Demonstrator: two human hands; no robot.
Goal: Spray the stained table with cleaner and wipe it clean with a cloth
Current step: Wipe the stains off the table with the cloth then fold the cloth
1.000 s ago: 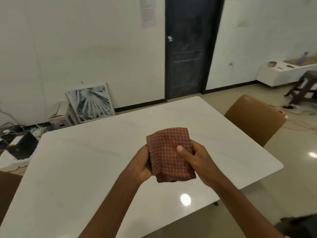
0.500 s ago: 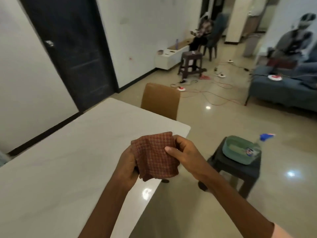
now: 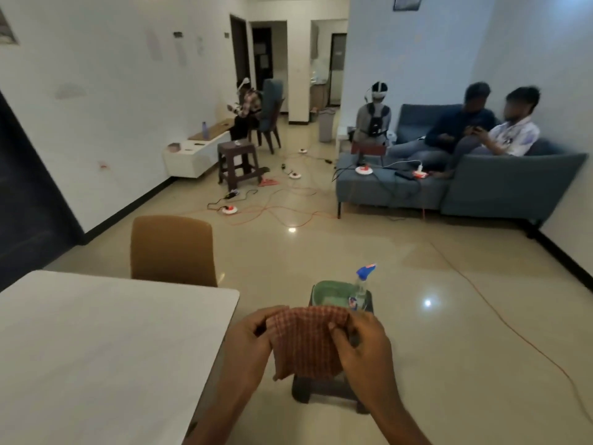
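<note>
A folded reddish-brown checked cloth (image 3: 306,343) hangs between both hands, off the table's right side. My left hand (image 3: 248,337) pinches its left top edge and my right hand (image 3: 362,346) pinches its right top edge. Just beyond the cloth a clear spray bottle (image 3: 361,289) with a blue and red nozzle stands beside a green basin (image 3: 330,292) on a dark stool (image 3: 324,388). The white table (image 3: 106,342) fills the lower left; no stain shows on it.
A brown chair (image 3: 173,250) stands at the table's far edge. Orange cables (image 3: 519,335) and power strips cross the shiny floor. Further off are a brown stool (image 3: 239,163), a blue sofa (image 3: 481,184) with seated people, and a white low shelf (image 3: 192,155).
The view has swung right, away from the table toward the room. Both hands carried the cloth off the table's edge to above the stool with the basin and bottle.
</note>
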